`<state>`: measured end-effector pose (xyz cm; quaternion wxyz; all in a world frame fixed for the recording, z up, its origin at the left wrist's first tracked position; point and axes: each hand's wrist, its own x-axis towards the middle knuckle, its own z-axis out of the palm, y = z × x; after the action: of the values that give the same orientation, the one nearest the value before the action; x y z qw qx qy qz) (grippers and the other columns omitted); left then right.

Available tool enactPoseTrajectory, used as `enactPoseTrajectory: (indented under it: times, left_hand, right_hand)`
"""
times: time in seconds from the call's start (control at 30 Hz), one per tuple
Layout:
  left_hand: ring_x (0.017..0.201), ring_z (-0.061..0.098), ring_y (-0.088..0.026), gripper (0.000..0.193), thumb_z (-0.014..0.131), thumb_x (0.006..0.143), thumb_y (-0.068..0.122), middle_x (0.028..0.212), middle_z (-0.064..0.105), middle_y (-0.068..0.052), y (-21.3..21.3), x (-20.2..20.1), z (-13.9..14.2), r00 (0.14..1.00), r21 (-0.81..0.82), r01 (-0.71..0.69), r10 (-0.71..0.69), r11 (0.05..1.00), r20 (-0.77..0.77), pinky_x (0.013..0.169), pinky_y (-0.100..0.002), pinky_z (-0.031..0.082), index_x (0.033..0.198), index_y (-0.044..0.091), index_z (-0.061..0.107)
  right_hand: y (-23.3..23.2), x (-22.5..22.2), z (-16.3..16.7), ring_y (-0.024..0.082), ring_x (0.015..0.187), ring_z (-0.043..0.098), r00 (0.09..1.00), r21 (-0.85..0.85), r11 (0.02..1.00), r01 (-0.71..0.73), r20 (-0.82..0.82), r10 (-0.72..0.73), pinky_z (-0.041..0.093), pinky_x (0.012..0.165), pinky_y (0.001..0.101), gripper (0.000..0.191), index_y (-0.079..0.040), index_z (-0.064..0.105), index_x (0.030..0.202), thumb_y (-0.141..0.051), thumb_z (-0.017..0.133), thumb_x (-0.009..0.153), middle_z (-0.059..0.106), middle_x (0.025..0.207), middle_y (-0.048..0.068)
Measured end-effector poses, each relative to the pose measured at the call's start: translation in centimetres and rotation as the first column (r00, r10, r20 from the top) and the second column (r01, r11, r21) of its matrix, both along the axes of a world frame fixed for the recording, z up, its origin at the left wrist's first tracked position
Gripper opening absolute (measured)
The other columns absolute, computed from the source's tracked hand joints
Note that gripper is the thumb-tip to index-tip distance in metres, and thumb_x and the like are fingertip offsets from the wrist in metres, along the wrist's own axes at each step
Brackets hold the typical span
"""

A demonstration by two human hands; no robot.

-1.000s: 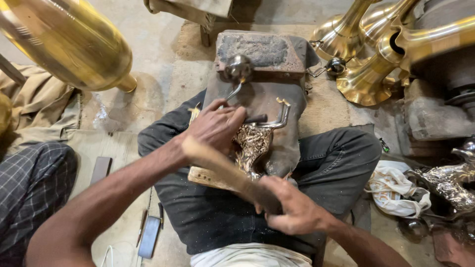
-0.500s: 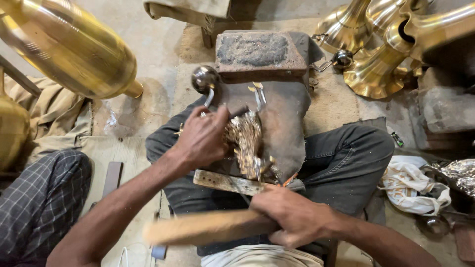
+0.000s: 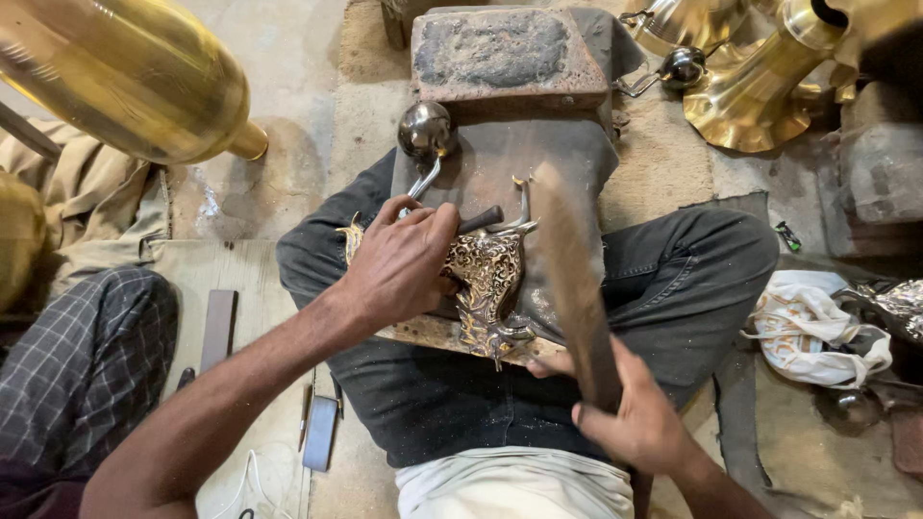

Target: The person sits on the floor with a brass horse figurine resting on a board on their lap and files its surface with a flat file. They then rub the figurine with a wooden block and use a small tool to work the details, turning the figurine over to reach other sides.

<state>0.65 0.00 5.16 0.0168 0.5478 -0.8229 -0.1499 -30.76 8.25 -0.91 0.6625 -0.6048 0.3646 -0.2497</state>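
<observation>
Clearly the ornate brass casting (image 3: 486, 284) is the landmark: it lies on a wooden board (image 3: 433, 334) across the person's lap, just below the dark block (image 3: 500, 53). It looks heavy for its size, stiff and hard, with spiky scrollwork edges that would bite a palm; I judge the plainer flanks the safest place to grip. The left hand (image 3: 399, 264) is clenched over its left side, grasping a dark punch (image 3: 479, 220) whose tip points at the casting. The right hand (image 3: 630, 418), below and right of the casting, is closed around a wooden mallet (image 3: 572, 284), blurred along its length. The left hand hides how much of the casting sits under it, and the punch's working end cannot be made out. A shiny metal ball (image 3: 426, 130) on a stem stands above and left of the casting.
</observation>
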Motion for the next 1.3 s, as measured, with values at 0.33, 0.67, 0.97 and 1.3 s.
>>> enactPoseTrajectory:
  times: [0.33,0.67,0.97,1.3]
  left_hand:
    - [0.115,0.061,-0.037,0.063,0.088,0.064,0.026,0.102,0.066,-0.02,0.7,0.1,-0.4,0.999,-0.143,0.006,-0.013,0.99,-0.043,0.111,-0.049,0.032,0.105,-0.002,0.048]
    - [0.09,0.067,-0.031,0.05,0.072,0.099,0.036,0.098,0.069,-0.019,2.4,2.6,2.7,0.821,0.366,-0.344,0.466,0.865,-0.33,0.078,-0.044,0.054,0.125,-0.002,0.051]
    - [0.093,0.071,-0.01,0.025,0.073,0.095,0.014,0.1,0.075,-0.003,6.6,-1.9,-1.3,0.095,0.649,-0.078,0.653,0.757,-0.751,0.085,-0.028,0.06,0.115,0.0,0.067]
    - [0.097,0.072,-0.011,0.054,0.079,0.09,0.0,0.105,0.076,-0.008,8.9,-6.2,-3.5,0.024,0.498,-0.365,0.542,0.787,-0.84,0.088,-0.027,0.06,0.14,0.0,0.059]
  right_hand:
    - [4.5,-0.8,-5.9,0.039,0.127,0.064,0.911,0.308,0.938,0.156,0.322,-0.257,0.045,0.112,0.0497,0.059,0.007,0.044,0.13,0.008,0.056,0.072,0.067,0.131,0.033]
    - [6.2,-1.2,-10.1,0.024,0.064,0.068,0.781,0.298,0.779,0.551,0.143,-0.608,0.059,0.062,0.0381,0.039,0.002,0.05,0.116,0.002,0.061,0.079,0.068,0.087,0.019]
    - [-3.7,-3.8,-4.0,0.012,0.064,0.061,0.802,-0.253,0.824,0.507,-0.212,-0.558,0.05,0.06,0.0279,0.044,-0.001,0.055,0.126,-0.009,0.075,0.088,0.062,0.078,0.002]
    - [-13.1,-1.7,1.3,0.013,0.07,0.061,0.923,-0.553,0.831,0.062,-0.285,-0.259,0.051,0.066,0.0294,0.037,-0.001,0.061,0.114,-0.011,0.081,0.086,0.063,0.081,0.005]
